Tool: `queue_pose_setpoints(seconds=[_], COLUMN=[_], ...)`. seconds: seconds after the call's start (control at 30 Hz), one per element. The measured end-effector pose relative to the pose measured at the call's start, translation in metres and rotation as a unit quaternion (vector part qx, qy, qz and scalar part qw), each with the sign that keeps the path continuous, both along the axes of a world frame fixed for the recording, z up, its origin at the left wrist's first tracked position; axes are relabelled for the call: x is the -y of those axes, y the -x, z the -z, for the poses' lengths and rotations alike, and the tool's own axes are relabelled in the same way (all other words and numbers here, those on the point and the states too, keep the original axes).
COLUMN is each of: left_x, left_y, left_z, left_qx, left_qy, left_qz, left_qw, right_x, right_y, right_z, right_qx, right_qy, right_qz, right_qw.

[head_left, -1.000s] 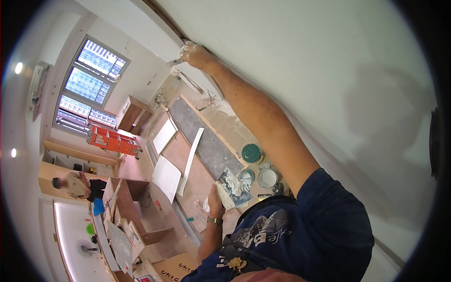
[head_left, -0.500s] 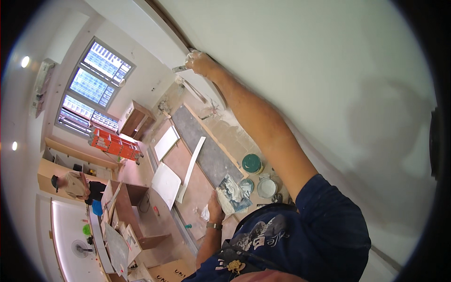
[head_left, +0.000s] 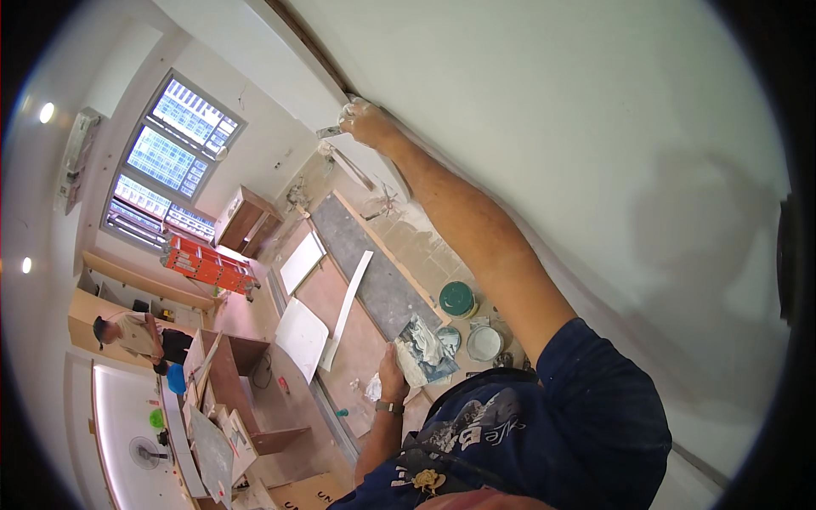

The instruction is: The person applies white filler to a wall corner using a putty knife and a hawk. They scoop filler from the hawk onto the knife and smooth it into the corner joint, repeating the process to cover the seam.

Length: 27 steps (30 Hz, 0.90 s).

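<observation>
My right hand (head_left: 369, 124) is raised at the end of an outstretched arm, beside the edge of the pale wall (head_left: 552, 110). Its fingers, smeared white, are closed around a putty knife (head_left: 328, 132) whose flat blade sticks out to the left. Lower down, close to my body, my left hand (head_left: 392, 376) grips the edge of a flat board (head_left: 444, 371). White putty (head_left: 427, 345) is heaped on that board. A watch (head_left: 389, 408) circles my left wrist.
Below, an open bucket (head_left: 484, 342) and a green-lidded tub (head_left: 457, 299) stand near white panels (head_left: 301, 338) and a grey sheet (head_left: 374, 255). An orange ladder (head_left: 209, 268) leans by the window. A person (head_left: 134, 335) stands at far left near a wooden cabinet frame (head_left: 234, 382).
My right hand has moved slightly down and to the right along the wall edge, with the putty knife still in it. My left hand and the board have barely shifted.
</observation>
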<state>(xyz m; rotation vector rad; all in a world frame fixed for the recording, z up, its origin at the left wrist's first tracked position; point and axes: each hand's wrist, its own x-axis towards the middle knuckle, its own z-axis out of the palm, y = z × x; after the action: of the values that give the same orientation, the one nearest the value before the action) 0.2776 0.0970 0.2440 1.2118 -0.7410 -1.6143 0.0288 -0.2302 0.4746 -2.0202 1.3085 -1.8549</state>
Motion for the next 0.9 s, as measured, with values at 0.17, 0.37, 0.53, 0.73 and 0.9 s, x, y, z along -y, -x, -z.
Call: queue_pose_setpoints(seconds=[0.17, 0.37, 0.53, 0.73, 0.9], left_x=[0.011, 0.010, 0.012, 0.022, 0.019], left_y=[0.008, 0.010, 0.008, 0.015, 0.016], left_z=[0.005, 0.001, 0.001, -0.002, -0.009], left_qx=[0.001, 0.005, 0.011, 0.006, -0.026], left_qy=[0.007, 0.010, 0.009, 0.005, -0.011], left_qz=[0.028, 0.041, 0.043, 0.054, 0.049], left_qw=[1.000, 0.999, 0.999, 0.999, 0.998], right_x=[0.030, -0.006, -0.017, 0.010, -0.013], right_y=[0.024, 0.021, 0.020, 0.015, 0.010], right_z=[0.004, -0.009, -0.010, 0.029, 0.047], right_qx=[-0.178, -0.039, -0.072, 0.051, 0.128], right_qy=[0.062, 0.035, 0.046, 0.000, -0.054], right_qz=[0.031, 0.019, 0.029, -0.032, -0.131], right_qw=[0.982, 0.998, 0.996, 0.998, 0.982])
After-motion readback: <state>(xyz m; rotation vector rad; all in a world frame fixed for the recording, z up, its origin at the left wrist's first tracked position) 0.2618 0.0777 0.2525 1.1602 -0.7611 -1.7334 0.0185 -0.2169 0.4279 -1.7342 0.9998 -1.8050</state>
